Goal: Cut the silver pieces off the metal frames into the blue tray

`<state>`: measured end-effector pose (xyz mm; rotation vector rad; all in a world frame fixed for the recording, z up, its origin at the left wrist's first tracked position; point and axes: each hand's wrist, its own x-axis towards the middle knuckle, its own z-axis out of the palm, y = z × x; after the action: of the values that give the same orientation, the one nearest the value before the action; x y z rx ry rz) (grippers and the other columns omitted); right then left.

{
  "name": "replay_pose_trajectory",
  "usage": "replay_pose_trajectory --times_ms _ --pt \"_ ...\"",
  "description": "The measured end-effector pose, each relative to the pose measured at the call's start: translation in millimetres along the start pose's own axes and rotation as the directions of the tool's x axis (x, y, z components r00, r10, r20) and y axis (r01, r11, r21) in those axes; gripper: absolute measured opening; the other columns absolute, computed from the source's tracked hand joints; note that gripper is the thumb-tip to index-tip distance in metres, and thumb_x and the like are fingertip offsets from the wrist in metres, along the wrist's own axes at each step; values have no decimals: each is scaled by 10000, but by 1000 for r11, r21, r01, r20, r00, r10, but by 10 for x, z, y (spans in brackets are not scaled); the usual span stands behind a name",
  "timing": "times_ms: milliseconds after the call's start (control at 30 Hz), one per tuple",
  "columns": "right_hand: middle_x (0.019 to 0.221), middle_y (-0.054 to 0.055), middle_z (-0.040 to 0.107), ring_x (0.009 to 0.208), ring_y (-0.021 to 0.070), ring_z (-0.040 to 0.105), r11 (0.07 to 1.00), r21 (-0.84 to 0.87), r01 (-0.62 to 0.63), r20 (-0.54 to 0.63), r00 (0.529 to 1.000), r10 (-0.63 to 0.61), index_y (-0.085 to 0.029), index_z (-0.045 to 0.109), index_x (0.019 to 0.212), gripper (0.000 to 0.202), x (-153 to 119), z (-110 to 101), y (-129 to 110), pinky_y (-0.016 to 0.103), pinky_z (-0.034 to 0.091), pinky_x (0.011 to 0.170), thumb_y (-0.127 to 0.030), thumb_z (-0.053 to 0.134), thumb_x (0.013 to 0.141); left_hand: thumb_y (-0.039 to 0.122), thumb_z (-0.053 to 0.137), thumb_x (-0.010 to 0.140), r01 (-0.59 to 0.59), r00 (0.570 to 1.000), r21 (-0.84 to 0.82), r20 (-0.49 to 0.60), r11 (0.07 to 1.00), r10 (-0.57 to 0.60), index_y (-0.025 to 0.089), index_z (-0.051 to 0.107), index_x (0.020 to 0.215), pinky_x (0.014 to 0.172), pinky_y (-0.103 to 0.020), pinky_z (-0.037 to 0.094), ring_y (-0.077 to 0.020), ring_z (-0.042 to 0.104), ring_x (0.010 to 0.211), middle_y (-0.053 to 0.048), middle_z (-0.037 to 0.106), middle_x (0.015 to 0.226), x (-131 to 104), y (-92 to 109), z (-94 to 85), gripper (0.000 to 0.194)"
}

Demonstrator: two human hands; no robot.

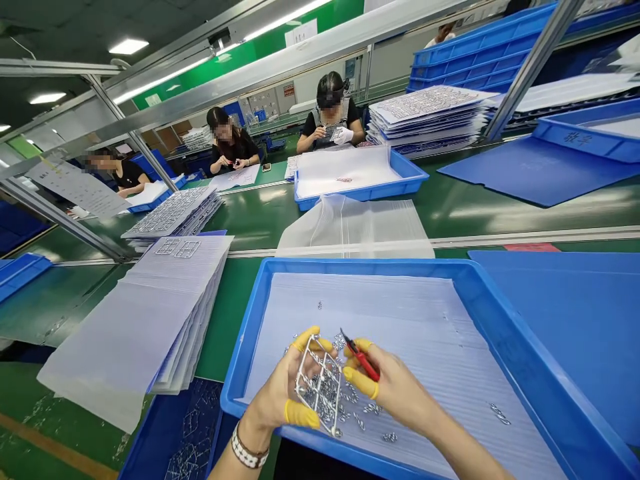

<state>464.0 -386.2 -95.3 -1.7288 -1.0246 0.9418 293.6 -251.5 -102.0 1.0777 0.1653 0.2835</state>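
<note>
Head view, left edge: one blue tray (23,275), partly cut off. Lower down, one blue bin (150,433) of scrap frames (193,423), too tangled for me to count. Above it, two stacks: the nearer of white sheets (145,300), two frames lying side by side on top; the farther, its top sheet covered in frames (170,212).

Centre: one large tray (370,267), white-lined. I have the left hand (280,393) closed on one silver frame (319,382), tilted above the tray's near part, thumb low, fingers along the upper edge. Loose silver pieces (373,408) bunch underneath, uncountable; one piece (320,305) lies apart toward the far side.

The right hand (387,377) grips one pair of red-handled nippers (364,360), tip just beside the frame. Whether those fingers touch the frame, I cannot tell. Yellow covers on several fingertips of both.

Right: one blue sheet (570,320) beside the tray; a second beyond the rail.

Surface: green table (227,327), crossed by a metal rail (500,241). Room: three people (235,143) seated opposite, a fourth partly visible farther back; metal posts, green wall band, lit ceiling panels.
</note>
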Motion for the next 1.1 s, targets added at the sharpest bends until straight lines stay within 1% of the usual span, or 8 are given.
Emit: replay_pose_trajectory --times_ms 67,133,200,267,367,533,733,1100 --pt "850 46 636 757 214 587 950 -308 54 -57 996 -75 -194 544 994 235 -45 -56 -97 328 431 670 -358 554 825 362 917 459 -5 998 -47 -67 999 1 299 437 1382 1117 -512 268 -385 364 1347 -127 469 1387 -16 -34 -52 1042" --pt "894 73 663 799 235 610 840 -532 103 -56 986 -156 -191 572 1017 214 -69 -76 -215 338 436 694 -282 539 826 342 912 468 6 992 -57 -123 998 -13 290 451 1370 1112 -515 279 -382 357 1351 -128 468 1397 -38 -59 -85 1015" --pt "880 83 673 796 242 611 721 -678 141 -25 976 -215 -191 613 981 187 -64 -59 -327 343 436 697 -240 545 814 324 909 475 31 988 -45 -147 999 -37 288 448 1371 1106 -508 289 -373 353 1354 -130 472 1401 -53 -62 -83 1008" --pt "855 89 677 785 246 608 629 -762 154 -2 971 -240 -187 641 945 169 -38 -21 -412 346 433 697 -240 571 802 307 906 483 51 986 -35 -158 998 -56 292 453 1366 1104 -498 293 -365 350 1358 -126 471 1406 -56 -43 -53 992" --pt "847 90 683 784 245 612 573 -805 151 19 973 -229 -186 659 925 159 9 27 -486 339 426 695 -252 595 796 281 907 481 62 983 -42 -169 997 -69 294 480 1343 1110 -486 287 -356 346 1363 -119 458 1422 -49 -10 -5 963" --pt "871 96 690 804 253 619 553 -822 133 24 980 -200 -183 672 960 180 33 29 -563 348 426 698 -240 596 807 259 923 437 68 981 -61 -178 996 -78 297 507 1323 1138 -447 248 -329 365 1352 -98 460 1429 -37 -14 13 979" --pt "867 98 688 807 269 625 529 -840 124 37 984 -172 -185 669 929 150 24 14 -623 360 424 690 -232 608 800 243 909 478 71 989 -48 -130 996 -77 302 484 1341 1158 -466 198 -330 368 1359 -98 460 1434 -15 10 68 964" --pt "889 110 694 840 279 625 499 -860 103 37 989 -141 -174 674 965 183 22 -1 -651 363 423 704 -260 642 806 234 888 522 50 994 53 -101 997 -44 296 478 1345 1136 -472 230 -316 431 1291 -99 516 1351 4 30 71 921"
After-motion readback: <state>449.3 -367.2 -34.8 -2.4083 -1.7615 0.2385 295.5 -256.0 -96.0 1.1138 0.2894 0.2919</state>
